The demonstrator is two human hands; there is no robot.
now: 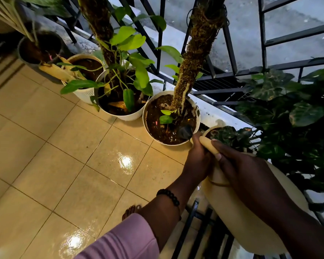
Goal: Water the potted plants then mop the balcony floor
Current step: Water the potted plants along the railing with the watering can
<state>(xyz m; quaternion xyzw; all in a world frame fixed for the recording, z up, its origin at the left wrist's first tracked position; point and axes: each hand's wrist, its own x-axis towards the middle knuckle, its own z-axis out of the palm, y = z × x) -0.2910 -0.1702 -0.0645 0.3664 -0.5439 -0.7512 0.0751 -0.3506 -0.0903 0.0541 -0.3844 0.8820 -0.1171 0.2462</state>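
My cream watering can [238, 217] tilts over the white pot [171, 118], its black nozzle [185, 132] above the soil; my left hand [197, 161] and right hand [238, 165] both grip its spout [208, 145]. More potted plants [120, 94] line the railing [230, 53]; the tiled floor [73, 156] gleams.

- Floor [67, 146] of large beige glazed tiles with darker grout lines, laid diagonally across the view.
- Two bright glares of overhead light on the tiles, glossy and wet-looking there.
- Dark metal railing [230, 58] of slanted and crossed bars along the balcony edge, on a pale low kerb [219, 111].
- Beyond the bars, grey paved ground [247, 19] far below, dim and bluish.
- Warm yellow light inside, cooler dusk outside.
- Dark ribbed strip [0, 75] along the left edge, too dim to identify.
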